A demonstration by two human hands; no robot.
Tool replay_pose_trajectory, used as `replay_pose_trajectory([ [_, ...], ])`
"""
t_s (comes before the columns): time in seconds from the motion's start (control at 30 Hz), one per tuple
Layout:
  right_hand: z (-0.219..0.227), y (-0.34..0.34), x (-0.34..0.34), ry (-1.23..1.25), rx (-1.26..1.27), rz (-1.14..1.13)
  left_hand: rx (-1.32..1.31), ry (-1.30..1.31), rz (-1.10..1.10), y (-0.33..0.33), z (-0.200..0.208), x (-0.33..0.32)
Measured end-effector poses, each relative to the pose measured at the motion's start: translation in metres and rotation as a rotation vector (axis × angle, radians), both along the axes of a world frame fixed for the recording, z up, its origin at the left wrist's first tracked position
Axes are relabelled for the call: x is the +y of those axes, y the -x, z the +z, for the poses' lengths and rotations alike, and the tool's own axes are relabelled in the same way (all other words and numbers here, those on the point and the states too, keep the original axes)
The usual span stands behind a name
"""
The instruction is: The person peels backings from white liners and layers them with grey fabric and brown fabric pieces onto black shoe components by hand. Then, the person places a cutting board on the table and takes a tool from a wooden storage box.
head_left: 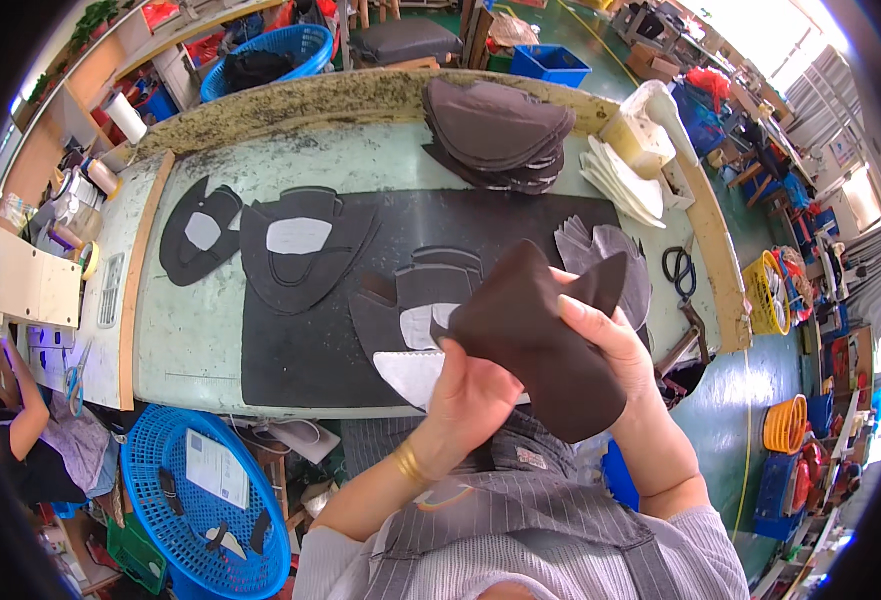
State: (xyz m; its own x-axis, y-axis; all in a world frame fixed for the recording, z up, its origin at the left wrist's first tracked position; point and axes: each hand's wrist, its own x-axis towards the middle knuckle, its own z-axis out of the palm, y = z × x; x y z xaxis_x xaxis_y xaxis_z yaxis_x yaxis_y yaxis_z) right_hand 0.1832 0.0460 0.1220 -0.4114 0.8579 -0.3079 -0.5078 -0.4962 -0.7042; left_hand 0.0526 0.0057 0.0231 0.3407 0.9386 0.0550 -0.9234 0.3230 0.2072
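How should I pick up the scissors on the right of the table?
Take the scissors by their dark handle loops, probably from your near side, with your right hand once it frees itself from the dark brown piece. The loops lie uncovered, and the blades seem to point away from you.

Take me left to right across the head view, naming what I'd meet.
Beige machine, small dark piece with white patch, larger dark piece with white patch, left hand, right hand, dark-handled scissors, yellow basket.
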Motion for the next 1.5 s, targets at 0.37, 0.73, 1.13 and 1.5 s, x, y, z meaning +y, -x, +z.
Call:
replay_pose_trajectory([
  [0.37,-0.092,0.012,0.023,-0.029,-0.351,-0.074,0.94,0.261,0.585,0.072,0.0,0.009],
  [0.73,-0.126,0.03,0.041,-0.145,-0.628,-0.002,1.508,0.113,0.589,0.108,-0.044,0.02],
  [1.13,-0.127,0.031,0.052,-0.112,-0.644,0.009,1.42,0.351,0.447,0.106,-0.023,0.032],
  [1.5,-0.127,0.031,0.04,-0.191,-0.752,0.06,1.661,0.258,0.517,0.109,-0.05,0.015],
])
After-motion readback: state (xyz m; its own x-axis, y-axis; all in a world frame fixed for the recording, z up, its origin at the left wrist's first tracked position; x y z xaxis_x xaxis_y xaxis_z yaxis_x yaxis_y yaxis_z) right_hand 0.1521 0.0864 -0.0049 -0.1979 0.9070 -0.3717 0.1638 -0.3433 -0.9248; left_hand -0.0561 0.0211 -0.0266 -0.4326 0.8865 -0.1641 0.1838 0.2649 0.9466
